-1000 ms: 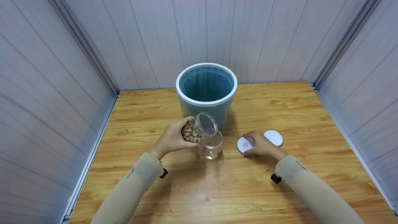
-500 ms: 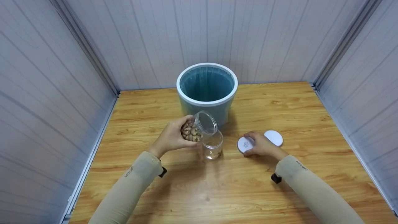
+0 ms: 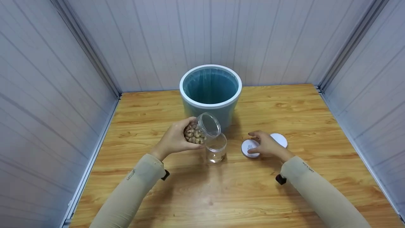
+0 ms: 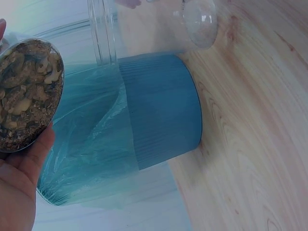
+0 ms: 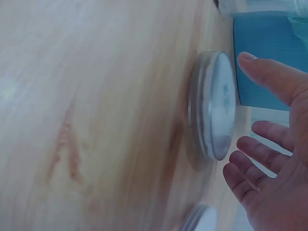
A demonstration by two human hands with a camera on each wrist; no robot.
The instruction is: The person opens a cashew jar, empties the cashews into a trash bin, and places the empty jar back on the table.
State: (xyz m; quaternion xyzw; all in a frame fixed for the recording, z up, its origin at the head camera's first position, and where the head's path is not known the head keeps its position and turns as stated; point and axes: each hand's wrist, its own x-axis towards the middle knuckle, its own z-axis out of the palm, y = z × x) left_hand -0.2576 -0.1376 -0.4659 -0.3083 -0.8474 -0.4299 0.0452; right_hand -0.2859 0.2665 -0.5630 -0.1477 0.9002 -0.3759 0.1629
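My left hand [image 3: 175, 139] grips a clear plastic jar [image 4: 33, 91] by its lower part. Brown nuts, perhaps in shells, [image 3: 193, 133] lie in its bottom. The jar is tilted, its open mouth toward the right, over a second clear jar [image 3: 216, 153] that stands upright without a lid on the wooden table. My right hand [image 3: 268, 146] hovers over a round white lid [image 5: 222, 106] with small print on top. Its fingers are spread, with thumb and fingertips apart from the lid in the right wrist view. A second white lid [image 3: 279, 140] lies just beyond the hand.
A blue-green bin [image 3: 208, 110] with a white rim and a plastic liner stands behind the jars. Pale panel walls [image 3: 152, 41] enclose the wooden table [image 3: 208, 196] at the back and both sides.
My right hand has let go of the near lid and lifted slightly, its fingers spreading. The left hand keeps the tilted jar almost still.
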